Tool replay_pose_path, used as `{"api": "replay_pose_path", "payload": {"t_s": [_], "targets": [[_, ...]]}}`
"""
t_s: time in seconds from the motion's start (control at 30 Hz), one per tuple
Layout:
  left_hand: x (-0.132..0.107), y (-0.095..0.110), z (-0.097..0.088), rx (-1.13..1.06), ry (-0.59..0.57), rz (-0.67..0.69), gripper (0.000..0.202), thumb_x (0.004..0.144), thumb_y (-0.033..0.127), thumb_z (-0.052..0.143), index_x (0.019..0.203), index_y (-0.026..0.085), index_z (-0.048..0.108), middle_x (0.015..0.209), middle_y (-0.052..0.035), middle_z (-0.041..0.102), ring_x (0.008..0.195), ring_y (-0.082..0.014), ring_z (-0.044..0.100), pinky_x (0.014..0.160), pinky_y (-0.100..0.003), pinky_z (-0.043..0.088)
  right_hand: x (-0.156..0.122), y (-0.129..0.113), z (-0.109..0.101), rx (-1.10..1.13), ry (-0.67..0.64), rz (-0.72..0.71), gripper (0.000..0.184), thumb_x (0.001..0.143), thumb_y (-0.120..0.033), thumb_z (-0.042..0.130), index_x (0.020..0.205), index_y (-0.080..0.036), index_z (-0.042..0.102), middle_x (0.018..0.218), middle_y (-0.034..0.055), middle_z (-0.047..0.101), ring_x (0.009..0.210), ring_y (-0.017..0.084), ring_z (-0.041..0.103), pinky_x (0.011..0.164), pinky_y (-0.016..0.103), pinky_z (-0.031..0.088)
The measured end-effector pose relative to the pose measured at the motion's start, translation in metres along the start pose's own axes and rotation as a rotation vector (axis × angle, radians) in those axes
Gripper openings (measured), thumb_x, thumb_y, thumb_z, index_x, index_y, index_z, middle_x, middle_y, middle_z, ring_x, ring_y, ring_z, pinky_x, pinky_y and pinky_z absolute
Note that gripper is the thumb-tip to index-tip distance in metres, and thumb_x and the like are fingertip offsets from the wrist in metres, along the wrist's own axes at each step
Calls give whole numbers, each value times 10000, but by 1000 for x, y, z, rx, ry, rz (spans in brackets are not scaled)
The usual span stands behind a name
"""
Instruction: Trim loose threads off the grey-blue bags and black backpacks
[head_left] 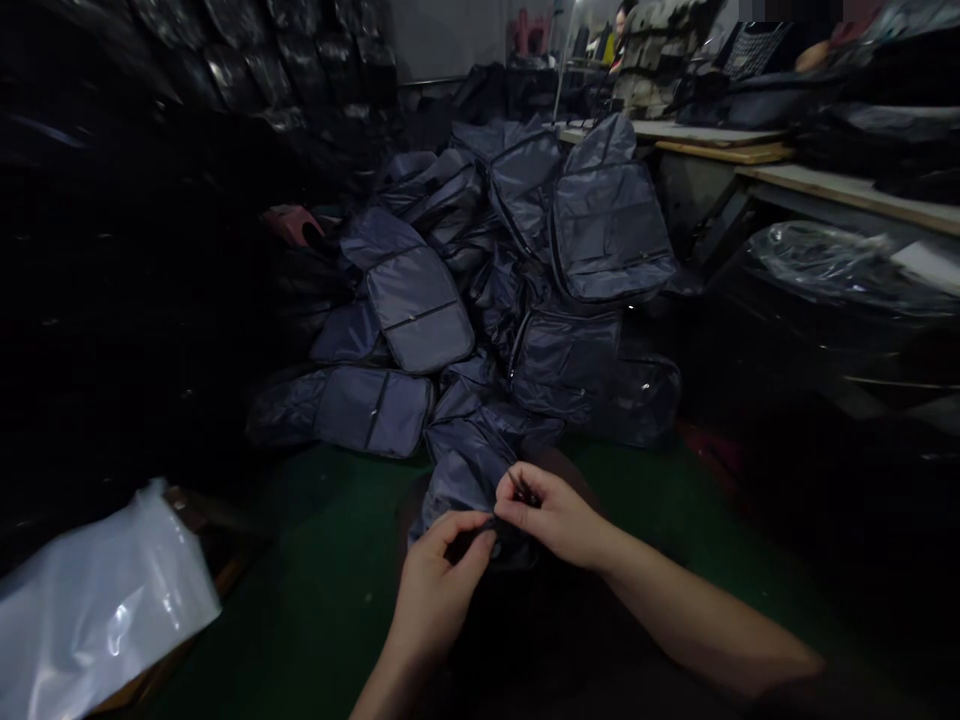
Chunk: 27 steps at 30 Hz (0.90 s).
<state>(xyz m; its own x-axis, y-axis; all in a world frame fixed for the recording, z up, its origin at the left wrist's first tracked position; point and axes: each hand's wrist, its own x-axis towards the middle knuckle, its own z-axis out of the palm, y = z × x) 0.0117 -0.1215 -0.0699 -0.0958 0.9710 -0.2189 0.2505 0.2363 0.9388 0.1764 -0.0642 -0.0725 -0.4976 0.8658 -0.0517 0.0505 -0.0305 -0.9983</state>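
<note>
Close in front of me a dark blue bag (461, 480) of shiny cloth lies crumpled, its near edge at my hands. My left hand (448, 570) is closed in a pinch on the bag's edge, thumb against fingertips. Just right of it and slightly higher, my right hand (551, 515) is also closed, its fingertips almost touching the left ones. A small, dark, thin-pointed tool (519, 486) shows between the right hand's fingers; its exact kind is too dark to make out. Whether the right fingertips also pinch the cloth cannot be told.
Beyond my hands, several similar dark blue bags (420, 300) lie heaped on the green floor (322, 560). A clear plastic sheet (112, 600) is at the lower left. Worktables (847, 190) line the right side. Dark plastic-wrapped bundles (232, 75) are stacked at the back left. Another person (621, 30) is partly visible far back.
</note>
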Motion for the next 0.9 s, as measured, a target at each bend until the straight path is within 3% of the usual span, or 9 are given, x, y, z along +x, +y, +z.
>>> {"api": "replay_pose_path", "payload": {"t_s": [0.1,0.2,0.4,0.53,0.7,0.9], "targets": [[2,-5,0,-137,-6,-94,297,704,382,673,899,160,697,929,-80,692,857,-222,625,780,-296,471,2,9,3,162,39,118,200,800,-350,613,792,-180,508,669,-51,504,503,62,369,479,194,312],[3,-10,1,-268,-13,-158,329,695,391,689,919,150,694,947,-86,691,836,-210,624,750,-284,474,2,12,5,180,54,173,216,815,-379,588,843,-182,505,702,-36,541,477,57,358,434,188,274],[3,-11,4,-514,29,-271,296,675,348,724,893,153,679,860,-57,691,747,-154,618,699,-241,472,-12,2,1,-97,58,136,196,852,-354,545,960,-191,537,856,1,569,788,130,519,696,249,408],[2,-9,6,-631,55,-309,296,652,325,747,887,160,674,843,-45,689,719,-144,621,673,-230,476,-17,-1,0,-96,9,162,198,829,-336,580,943,-175,555,848,6,580,768,136,527,688,258,418],[2,-9,5,-574,83,-290,299,639,325,758,881,166,682,847,-39,690,732,-137,615,706,-229,474,-18,0,2,-91,-1,158,243,826,-375,585,950,-166,584,835,9,583,751,134,514,673,253,413],[1,-10,5,-419,29,-221,281,679,366,718,885,176,693,844,-39,687,821,-175,615,756,-249,464,-18,-2,7,-89,16,109,223,833,-360,581,933,-162,598,825,8,589,749,132,514,685,250,414]]}}
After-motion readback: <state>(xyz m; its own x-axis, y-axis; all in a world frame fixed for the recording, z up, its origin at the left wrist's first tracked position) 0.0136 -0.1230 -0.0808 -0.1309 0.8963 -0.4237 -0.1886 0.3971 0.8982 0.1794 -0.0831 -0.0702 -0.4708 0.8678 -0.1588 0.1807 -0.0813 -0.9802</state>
